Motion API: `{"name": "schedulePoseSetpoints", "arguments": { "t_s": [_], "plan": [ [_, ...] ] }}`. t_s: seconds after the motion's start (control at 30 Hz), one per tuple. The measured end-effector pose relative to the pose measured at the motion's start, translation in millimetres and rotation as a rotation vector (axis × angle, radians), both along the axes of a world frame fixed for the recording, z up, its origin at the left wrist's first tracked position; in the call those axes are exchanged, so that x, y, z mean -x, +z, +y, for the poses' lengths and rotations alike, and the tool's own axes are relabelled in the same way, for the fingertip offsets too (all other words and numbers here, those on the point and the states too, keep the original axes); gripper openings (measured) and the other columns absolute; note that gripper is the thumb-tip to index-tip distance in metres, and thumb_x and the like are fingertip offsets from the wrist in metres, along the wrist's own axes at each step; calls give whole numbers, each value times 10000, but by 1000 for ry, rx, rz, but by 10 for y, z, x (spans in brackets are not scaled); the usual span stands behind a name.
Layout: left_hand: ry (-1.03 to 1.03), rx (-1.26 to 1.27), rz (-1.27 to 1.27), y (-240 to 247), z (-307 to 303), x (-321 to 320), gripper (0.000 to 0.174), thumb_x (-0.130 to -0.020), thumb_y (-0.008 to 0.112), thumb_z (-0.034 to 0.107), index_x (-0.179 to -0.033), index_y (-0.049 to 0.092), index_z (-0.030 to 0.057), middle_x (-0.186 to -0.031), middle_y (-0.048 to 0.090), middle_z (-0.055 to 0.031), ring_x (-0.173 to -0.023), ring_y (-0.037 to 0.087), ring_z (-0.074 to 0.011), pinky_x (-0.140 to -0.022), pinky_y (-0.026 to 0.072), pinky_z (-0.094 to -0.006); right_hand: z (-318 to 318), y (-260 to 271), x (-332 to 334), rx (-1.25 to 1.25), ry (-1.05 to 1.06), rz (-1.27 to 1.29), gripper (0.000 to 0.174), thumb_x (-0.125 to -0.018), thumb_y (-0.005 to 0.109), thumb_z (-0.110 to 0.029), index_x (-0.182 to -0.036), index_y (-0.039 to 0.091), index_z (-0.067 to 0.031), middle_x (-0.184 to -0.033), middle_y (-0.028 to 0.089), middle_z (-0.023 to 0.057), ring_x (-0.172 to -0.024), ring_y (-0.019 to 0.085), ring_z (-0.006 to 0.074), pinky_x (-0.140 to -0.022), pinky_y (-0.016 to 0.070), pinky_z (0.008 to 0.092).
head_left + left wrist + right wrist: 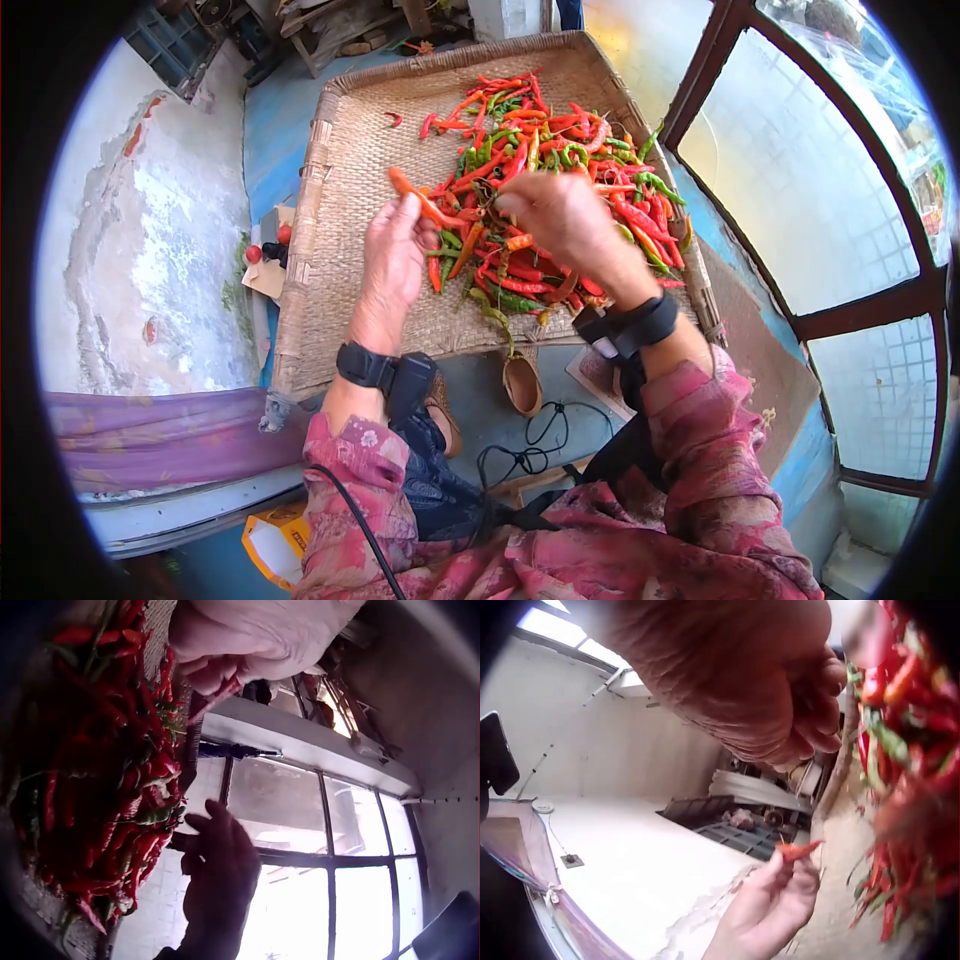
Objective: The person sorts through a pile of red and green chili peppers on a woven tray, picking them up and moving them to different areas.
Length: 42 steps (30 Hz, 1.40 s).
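Note:
My left hand (393,255) pinches an orange-red chili pepper (428,203) between thumb and fingers, above the near left side of the pepper heap. The right wrist view shows the same chili pepper (799,850) with a thin stem at one end. To the right, over the heap, my right hand (570,225) has its fingers loosely bent. In the left wrist view this right hand (221,874) has gaps between its fingers and nothing visible in them. Red, orange and green chili peppers (520,265) lie piled on a large woven tray (350,240).
A framed glass window (800,170) runs along the right side. On the left are a peeling wall (165,250) and a purple cloth (180,430). Below the tray, a black cable (530,455) lies on the floor beside shoes (522,385). A yellow box (277,545) stands at lower left.

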<state>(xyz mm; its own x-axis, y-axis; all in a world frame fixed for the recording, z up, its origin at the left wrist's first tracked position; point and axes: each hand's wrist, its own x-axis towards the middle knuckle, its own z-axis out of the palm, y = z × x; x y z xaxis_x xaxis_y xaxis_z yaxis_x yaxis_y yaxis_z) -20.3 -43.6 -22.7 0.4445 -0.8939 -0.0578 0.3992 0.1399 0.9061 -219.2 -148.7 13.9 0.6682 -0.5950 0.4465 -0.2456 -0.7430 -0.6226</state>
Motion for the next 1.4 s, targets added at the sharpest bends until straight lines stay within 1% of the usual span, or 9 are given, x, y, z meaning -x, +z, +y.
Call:
{"name": "schedulePoseSetpoints", "arguments": {
  "t_s": [0.2,0.43,0.77,0.9,1.1,1.17,1.23,1.3,1.4],
  "plan": [
    [164,-176,-168,-14,-97,38,268,-882,617,173,-1080,577,-4,-947,613,-63,-773,600,-139,-714,507,-259,-338,77,546,254,-286,452,131,-782,487,-15,-868,585,-12,-916,600,188,-876,600,346,-714,479,427],
    [-24,-24,-1650,-99,-161,700,254,-760,706,204,-939,592,65,-814,582,-111,-815,584,-298,-708,488,-388,-454,-121,473,308,-255,481,147,-794,562,-68,-939,584,-54,-936,570,160,-882,604,325,-707,503,436],
    [-81,-184,-1367,81,-71,509,113,-858,598,136,-904,533,56,-811,602,-122,-763,615,-292,-662,492,-377,-364,197,370,368,-455,56,131,-856,570,-114,-943,539,-20,-857,610,144,-835,601,344,-687,480,427],
    [-111,-148,-1044,170,-7,221,116,-932,514,170,-958,520,57,-754,581,-68,-667,596,-136,-591,469,-276,-305,274,289,222,-420,-335,149,-882,608,-132,-969,571,-17,-753,607,95,-641,584,189,-606,462,278],
    [279,-101,-524,238,114,-218,170,-966,471,204,-977,551,54,-754,557,-7,-610,490,-51,-570,434,-198,-287,227,233,-746,-54,-587,232,-918,589,-253,-918,580,-21,-694,539,-22,-577,473,44,-503,390,197],
    [350,-168,-588,71,128,-450,206,-955,492,220,-1031,560,42,-823,586,-25,-667,537,-78,-608,461,-217,-261,207,176,-784,-45,-597,207,-914,588,-238,-902,583,-31,-690,541,-19,-585,492,43,-505,413,201],
    [690,-203,-1743,-141,99,-635,273,-937,523,255,-1098,559,36,-914,606,-42,-752,579,-115,-656,487,-250,-240,165,112,-749,-59,-563,220,-913,555,-194,-849,581,15,-667,565,22,-554,529,81,-501,457,232],
    [590,-214,-1604,-40,43,-364,359,-919,553,296,-1153,543,23,-978,607,-51,-819,592,-137,-697,495,-270,-167,162,54,-720,-15,-502,191,-901,532,-135,-809,581,25,-650,576,47,-583,580,104,-520,478,249],
    [38,-166,-714,225,-61,299,386,-926,549,327,-1160,541,20,-961,608,-40,-802,585,-109,-647,479,-240,-54,19,-81,-629,16,-360,173,-880,542,-108,-821,597,45,-634,596,106,-590,603,122,-508,489,278]
  ]
}}
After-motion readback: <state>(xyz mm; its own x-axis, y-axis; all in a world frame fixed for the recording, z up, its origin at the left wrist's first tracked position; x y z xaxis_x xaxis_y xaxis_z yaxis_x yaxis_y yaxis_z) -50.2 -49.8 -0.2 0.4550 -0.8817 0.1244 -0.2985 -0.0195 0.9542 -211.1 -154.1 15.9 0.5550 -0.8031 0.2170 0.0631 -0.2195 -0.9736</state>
